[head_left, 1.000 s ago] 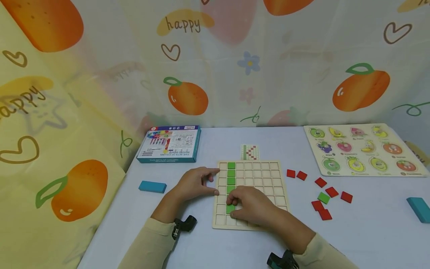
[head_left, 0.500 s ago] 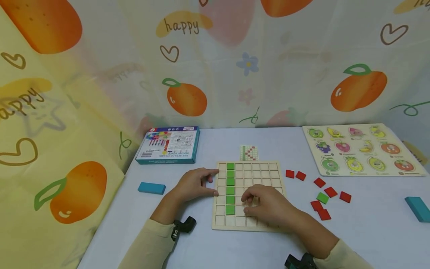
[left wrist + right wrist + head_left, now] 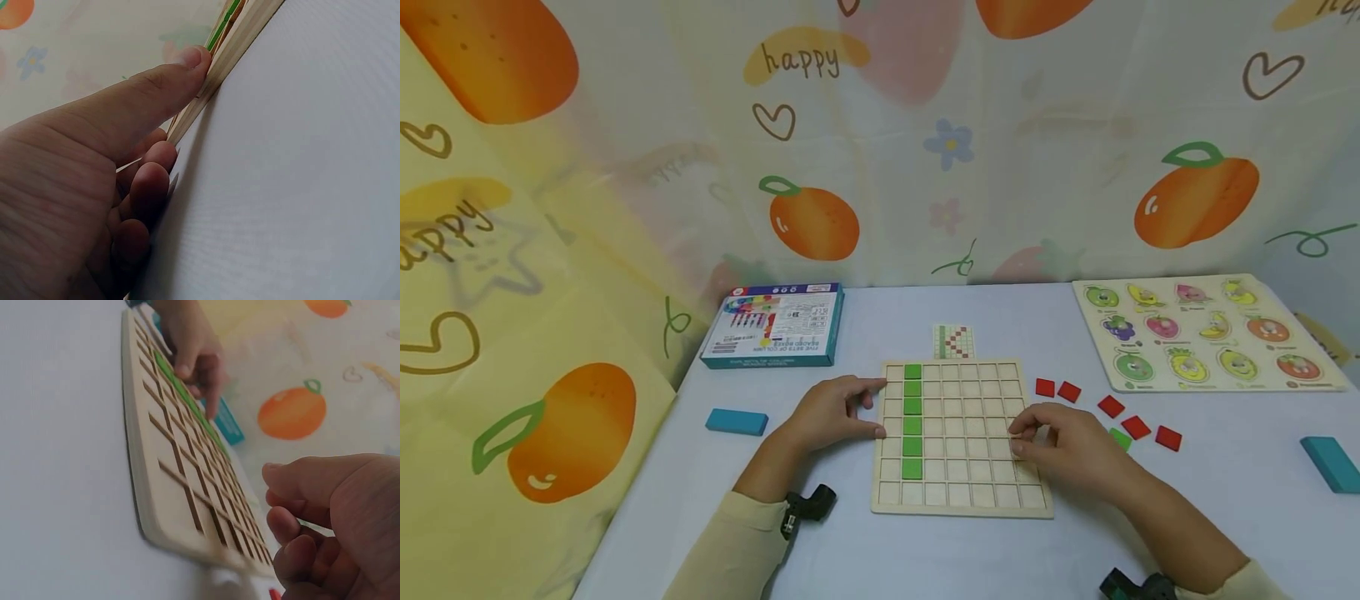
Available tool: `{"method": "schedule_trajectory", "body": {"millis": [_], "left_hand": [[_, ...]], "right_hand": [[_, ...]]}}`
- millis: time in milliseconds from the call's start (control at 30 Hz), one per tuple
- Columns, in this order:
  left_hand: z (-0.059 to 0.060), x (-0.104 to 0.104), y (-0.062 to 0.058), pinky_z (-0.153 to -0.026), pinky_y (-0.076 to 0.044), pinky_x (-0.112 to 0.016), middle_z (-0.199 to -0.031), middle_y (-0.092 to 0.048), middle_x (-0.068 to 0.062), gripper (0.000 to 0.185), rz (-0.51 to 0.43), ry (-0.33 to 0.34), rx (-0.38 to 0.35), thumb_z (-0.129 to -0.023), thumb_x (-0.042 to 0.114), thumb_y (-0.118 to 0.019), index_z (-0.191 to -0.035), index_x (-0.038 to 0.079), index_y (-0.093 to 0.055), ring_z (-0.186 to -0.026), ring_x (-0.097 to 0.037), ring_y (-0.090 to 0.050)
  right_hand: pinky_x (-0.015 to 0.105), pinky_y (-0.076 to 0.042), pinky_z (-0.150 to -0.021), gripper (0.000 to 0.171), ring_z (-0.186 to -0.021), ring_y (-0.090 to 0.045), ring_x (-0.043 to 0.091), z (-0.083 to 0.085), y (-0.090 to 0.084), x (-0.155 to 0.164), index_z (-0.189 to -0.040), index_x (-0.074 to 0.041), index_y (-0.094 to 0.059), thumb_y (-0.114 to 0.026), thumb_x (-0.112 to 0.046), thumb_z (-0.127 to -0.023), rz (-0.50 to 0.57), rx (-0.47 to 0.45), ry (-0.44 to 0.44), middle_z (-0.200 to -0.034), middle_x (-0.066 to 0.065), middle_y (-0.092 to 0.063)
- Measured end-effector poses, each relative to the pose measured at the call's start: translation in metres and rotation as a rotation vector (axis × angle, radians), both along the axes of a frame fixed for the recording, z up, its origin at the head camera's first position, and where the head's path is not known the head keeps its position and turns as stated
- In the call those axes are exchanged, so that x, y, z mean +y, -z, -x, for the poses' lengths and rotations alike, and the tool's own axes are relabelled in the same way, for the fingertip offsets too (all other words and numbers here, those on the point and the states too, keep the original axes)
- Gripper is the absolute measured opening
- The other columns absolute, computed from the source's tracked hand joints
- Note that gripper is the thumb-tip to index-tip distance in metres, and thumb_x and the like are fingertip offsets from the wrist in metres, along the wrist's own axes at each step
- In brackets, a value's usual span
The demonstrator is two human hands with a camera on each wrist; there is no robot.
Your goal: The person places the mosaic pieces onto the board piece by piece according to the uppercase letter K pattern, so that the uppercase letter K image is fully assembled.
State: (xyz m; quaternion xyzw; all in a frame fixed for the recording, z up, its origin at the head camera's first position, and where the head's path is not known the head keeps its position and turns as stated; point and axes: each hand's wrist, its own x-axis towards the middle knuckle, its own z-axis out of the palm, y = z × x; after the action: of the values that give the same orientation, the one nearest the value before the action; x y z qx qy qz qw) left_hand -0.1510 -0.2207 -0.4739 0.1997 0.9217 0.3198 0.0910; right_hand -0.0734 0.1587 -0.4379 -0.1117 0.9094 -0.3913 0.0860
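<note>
Pale table (image 3: 940,558) — behind it, a curtain (image 3: 1000,167) printed with oranges.

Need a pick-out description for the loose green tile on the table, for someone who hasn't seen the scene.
Start at the wooden grid board in the middle of the table. Just past its right edge, loose square tiles lie scattered on the tabletop beside the right hand. The loose green tile lies partly behind that hand's knuckles; it is the only green one there, since every red tile around it is red.

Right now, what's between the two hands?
In the head view, the wooden grid board lies between the left hand and the right hand, with its column of green tiles near the left hand.
</note>
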Motion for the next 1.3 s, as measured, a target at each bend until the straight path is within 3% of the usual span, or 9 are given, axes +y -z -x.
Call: {"method": "schedule_trajectory", "body": {"millis": [333, 533, 733, 1000, 1300], "left_hand": [[-0.001, 0.0, 0.001, -0.064, -0.045, -0.028, -0.097, -0.061, 0.013, 0.079, -0.018, 0.002, -0.002, -0.078, 0.041, -0.098, -0.147, 0.02, -0.067, -0.074, -0.011, -0.056], [-0.002, -0.001, 0.001, -0.066, -0.045, -0.028, -0.098, -0.061, 0.012, 0.079, -0.01, -0.002, -0.007, -0.078, 0.041, -0.098, -0.148, 0.021, -0.066, -0.075, -0.011, -0.056], [-0.003, -0.002, 0.002, -0.065, -0.046, -0.028, -0.098, -0.061, 0.012, 0.079, -0.017, -0.002, -0.009, -0.078, 0.039, -0.098, -0.148, 0.02, -0.066, -0.075, -0.011, -0.056], [-0.004, -0.001, -0.001, -0.065, -0.046, -0.028, -0.098, -0.061, 0.012, 0.079, -0.019, 0.0, -0.005, -0.078, 0.038, -0.098, -0.148, 0.02, -0.066, -0.075, -0.011, -0.057], [-0.003, 0.0, -0.004, -0.066, -0.045, -0.028, -0.099, -0.061, 0.011, 0.077, -0.007, 0.009, -0.005, -0.079, 0.036, -0.097, -0.148, 0.021, -0.066, -0.075, -0.011, -0.056]], "right_hand": [[0.029, -0.044, -0.055, 0.02, -0.065, -0.053, 0.016, -0.003, 0.01, 0.065, -0.113, -0.014, -0.075, -0.08, -0.026, -0.098, -0.064, 0.002, 0.135, -0.097, -0.002, -0.066], [0.027, -0.046, -0.062, 0.025, -0.083, -0.056, 0.02, -0.005, 0.014, 0.09, -0.118, -0.01, -0.074, -0.08, -0.024, -0.098, -0.129, 0.018, 0.181, -0.099, 0.001, -0.069], [0.026, -0.051, -0.07, 0.025, -0.093, -0.06, 0.024, -0.006, 0.017, 0.103, -0.116, -0.009, -0.075, -0.08, -0.022, -0.096, -0.199, 0.043, 0.184, -0.098, 0.0, -0.069], [0.027, -0.046, -0.064, 0.028, -0.086, -0.055, 0.023, -0.008, 0.018, 0.109, -0.117, -0.009, -0.076, -0.083, -0.021, -0.093, -0.232, 0.032, 0.186, -0.098, 0.001, -0.067], [0.028, -0.047, -0.066, 0.031, -0.089, -0.055, 0.024, -0.007, 0.017, 0.11, -0.118, -0.007, -0.076, -0.084, -0.022, -0.092, -0.266, 0.02, 0.169, -0.096, 0.0, -0.065]]}}
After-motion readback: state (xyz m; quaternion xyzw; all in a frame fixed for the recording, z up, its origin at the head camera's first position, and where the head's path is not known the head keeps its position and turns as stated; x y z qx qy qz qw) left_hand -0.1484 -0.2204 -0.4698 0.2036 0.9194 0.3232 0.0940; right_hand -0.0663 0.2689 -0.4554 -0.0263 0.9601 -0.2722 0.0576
